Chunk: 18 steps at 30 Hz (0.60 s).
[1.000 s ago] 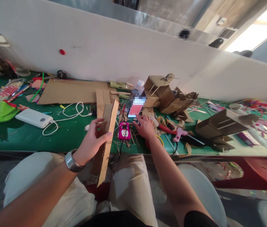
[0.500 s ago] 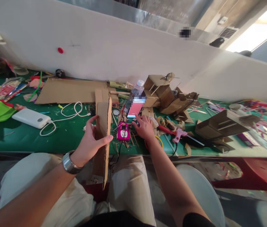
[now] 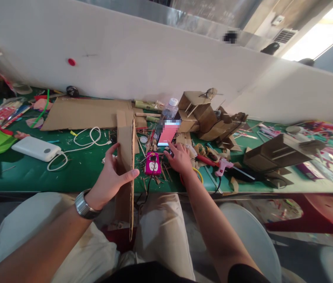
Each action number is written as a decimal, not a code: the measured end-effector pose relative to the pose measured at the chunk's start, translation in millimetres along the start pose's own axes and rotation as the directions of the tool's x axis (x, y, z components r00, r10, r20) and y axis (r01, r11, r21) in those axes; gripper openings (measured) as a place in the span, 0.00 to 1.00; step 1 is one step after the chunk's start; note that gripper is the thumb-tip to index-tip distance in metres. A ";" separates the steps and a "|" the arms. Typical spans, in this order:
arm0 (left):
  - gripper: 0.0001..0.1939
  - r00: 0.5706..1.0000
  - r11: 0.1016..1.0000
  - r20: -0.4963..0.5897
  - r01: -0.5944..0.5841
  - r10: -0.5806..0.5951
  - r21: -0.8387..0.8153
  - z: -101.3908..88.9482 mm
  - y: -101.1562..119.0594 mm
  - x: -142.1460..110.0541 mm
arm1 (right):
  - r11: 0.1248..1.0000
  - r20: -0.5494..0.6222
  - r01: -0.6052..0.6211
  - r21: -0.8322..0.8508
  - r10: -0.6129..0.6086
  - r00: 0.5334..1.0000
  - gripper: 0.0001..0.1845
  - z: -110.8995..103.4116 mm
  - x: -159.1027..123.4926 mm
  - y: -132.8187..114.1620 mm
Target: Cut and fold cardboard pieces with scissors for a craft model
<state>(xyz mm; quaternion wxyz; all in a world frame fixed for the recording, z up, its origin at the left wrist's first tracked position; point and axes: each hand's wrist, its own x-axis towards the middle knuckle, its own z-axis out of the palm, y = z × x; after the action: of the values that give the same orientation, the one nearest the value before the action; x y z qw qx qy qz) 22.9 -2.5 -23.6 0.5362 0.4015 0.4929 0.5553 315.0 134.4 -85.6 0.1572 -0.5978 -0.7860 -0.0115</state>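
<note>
My left hand (image 3: 112,175) is wrapped round a long piece of cardboard (image 3: 125,157), its thumb lying over the near edge. The piece stands on edge and juts past the table front over my lap. My right hand (image 3: 180,157) holds nothing, and its index finger reaches to the lower part of a phone (image 3: 168,135) with a lit red screen. The phone leans against a clear bottle (image 3: 171,109). Between my hands lies a magenta power socket (image 3: 153,165) with a black cable plugged in. Right of my right hand is a pink glue gun (image 3: 223,168).
A white power bank (image 3: 36,148) with a white cable lies at left, before a flat cardboard sheet (image 3: 86,114). Cardboard models (image 3: 210,120) stand behind and right, another cardboard structure (image 3: 278,151) farther right. Scraps litter the green table (image 3: 75,179). A red stool (image 3: 322,212) stands below.
My left hand has turned the cardboard piece more upright and edge-on, shifting slightly left. My right hand stays at the phone, its index finger still near the lower screen.
</note>
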 end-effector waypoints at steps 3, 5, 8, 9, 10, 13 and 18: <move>0.59 1.000 1.000 0.017 -0.010 0.010 -0.009 -0.8 -2.5 0.7 | 1.000 -0.011 0.004 0.018 -0.004 1.000 0.32 -0.1 -0.2 -0.1; 0.60 1.000 1.000 0.022 -0.008 0.008 -0.010 -0.7 -2.6 0.8 | 0.999 -0.025 0.010 0.037 -0.009 1.000 0.31 0.4 -0.4 0.7; 0.63 1.000 1.000 0.014 0.017 -0.016 -0.007 0.6 1.1 0.2 | 0.997 -0.058 0.016 0.082 -0.011 0.998 0.29 2.9 -0.5 3.9; 0.64 1.000 1.000 0.010 0.024 -0.024 -0.004 1.2 2.9 0.0 | 0.995 -0.073 0.016 0.100 -0.008 0.997 0.29 4.1 -0.3 5.3; 0.65 1.000 1.000 0.004 0.030 -0.030 -0.001 1.8 4.8 -0.1 | 0.993 -0.089 0.015 0.118 -0.005 0.996 0.28 5.6 -0.1 6.9; 0.68 0.999 0.999 -0.015 0.047 -0.047 0.004 3.0 8.3 0.8 | 0.986 -0.132 0.020 0.168 0.003 0.991 0.26 9.2 1.0 10.7; 0.69 0.996 0.997 -0.070 0.058 -0.061 -0.041 1.7 6.7 4.4 | 0.974 -0.185 0.041 0.223 0.001 0.983 0.22 3.2 2.1 13.1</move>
<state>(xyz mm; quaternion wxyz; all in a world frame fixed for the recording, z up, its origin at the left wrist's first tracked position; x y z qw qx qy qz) 22.7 2.5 -17.1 0.5424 0.3562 0.5126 0.5623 326.1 140.8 -90.3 0.2960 -0.5645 -0.7702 0.0211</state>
